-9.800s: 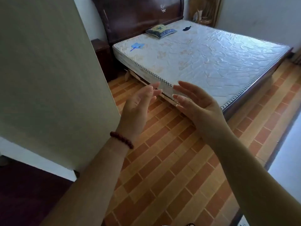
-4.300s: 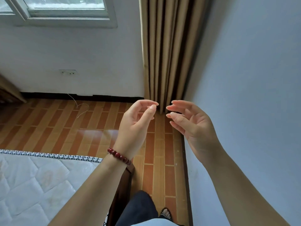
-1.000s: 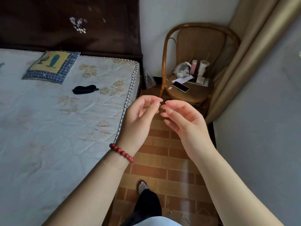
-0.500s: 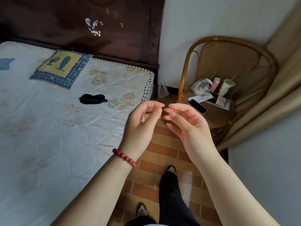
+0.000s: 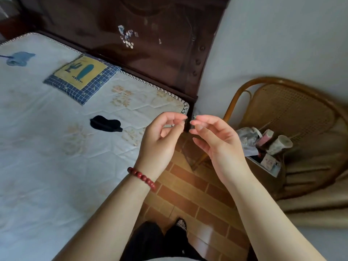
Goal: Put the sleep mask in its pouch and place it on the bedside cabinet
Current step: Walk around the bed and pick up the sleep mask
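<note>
A black sleep mask point(image 5: 105, 124) lies flat on the white mattress point(image 5: 47, 147), a little left of my hands. A light blue pouch point(image 5: 18, 58) lies farther off near the mattress's far left edge. My left hand point(image 5: 160, 142), with a red bead bracelet at the wrist, is raised over the bed's edge with loosely curled fingers that hold nothing. My right hand point(image 5: 216, 146) hovers beside it, palm up and fingers relaxed, also holding nothing. Their fingertips nearly meet. Neither hand touches the mask. No bedside cabinet is in view.
A small blue-checked cushion point(image 5: 82, 78) with a cactus print lies near the dark wooden headboard point(image 5: 150, 44). A rattan chair point(image 5: 293, 129) with cups, packets and papers on its seat stands to the right. My legs stand on the brick-patterned floor point(image 5: 188, 194) between bed and chair.
I have walked round the bed to its head end. In the last second the view has drawn closer to the bed and the mask; my hands have kept their raised pose.
</note>
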`<state>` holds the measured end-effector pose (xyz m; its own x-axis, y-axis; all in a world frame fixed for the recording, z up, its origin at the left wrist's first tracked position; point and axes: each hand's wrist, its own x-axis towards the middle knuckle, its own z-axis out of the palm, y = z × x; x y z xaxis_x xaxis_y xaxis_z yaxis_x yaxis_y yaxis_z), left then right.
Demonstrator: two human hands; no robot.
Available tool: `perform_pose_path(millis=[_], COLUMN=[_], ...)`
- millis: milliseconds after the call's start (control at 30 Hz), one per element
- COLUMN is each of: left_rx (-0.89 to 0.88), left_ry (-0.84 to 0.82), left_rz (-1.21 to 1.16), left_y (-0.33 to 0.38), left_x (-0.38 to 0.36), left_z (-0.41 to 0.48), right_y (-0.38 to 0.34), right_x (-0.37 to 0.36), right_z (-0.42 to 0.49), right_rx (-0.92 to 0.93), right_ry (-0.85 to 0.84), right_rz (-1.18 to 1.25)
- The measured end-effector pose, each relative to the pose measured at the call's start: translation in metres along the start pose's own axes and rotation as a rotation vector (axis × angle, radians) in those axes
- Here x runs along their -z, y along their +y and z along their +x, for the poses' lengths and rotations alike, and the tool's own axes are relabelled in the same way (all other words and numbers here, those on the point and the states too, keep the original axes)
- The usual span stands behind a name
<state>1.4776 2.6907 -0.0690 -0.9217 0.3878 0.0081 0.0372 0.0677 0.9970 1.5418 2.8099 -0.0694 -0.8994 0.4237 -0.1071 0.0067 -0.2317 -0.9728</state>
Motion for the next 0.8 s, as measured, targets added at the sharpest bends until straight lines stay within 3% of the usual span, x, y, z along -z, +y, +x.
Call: perform_pose_path(millis=[300, 800], left_rx=[0.043, -0.048], left_ry=[0.118, 0.230], left_rz=[0.009, 0.009], left_y=[-0.007, 0.005], left_x=[0.014, 0.072], left_z=[0.084, 0.253], right_y=[0.007, -0.011], right_x=[-0.015, -0.087], right_z=[0.098, 0.278], right_rx=[-0.049, -0.039], right_ry=[-0.118, -0.272], right_rz=[0.031, 0.002])
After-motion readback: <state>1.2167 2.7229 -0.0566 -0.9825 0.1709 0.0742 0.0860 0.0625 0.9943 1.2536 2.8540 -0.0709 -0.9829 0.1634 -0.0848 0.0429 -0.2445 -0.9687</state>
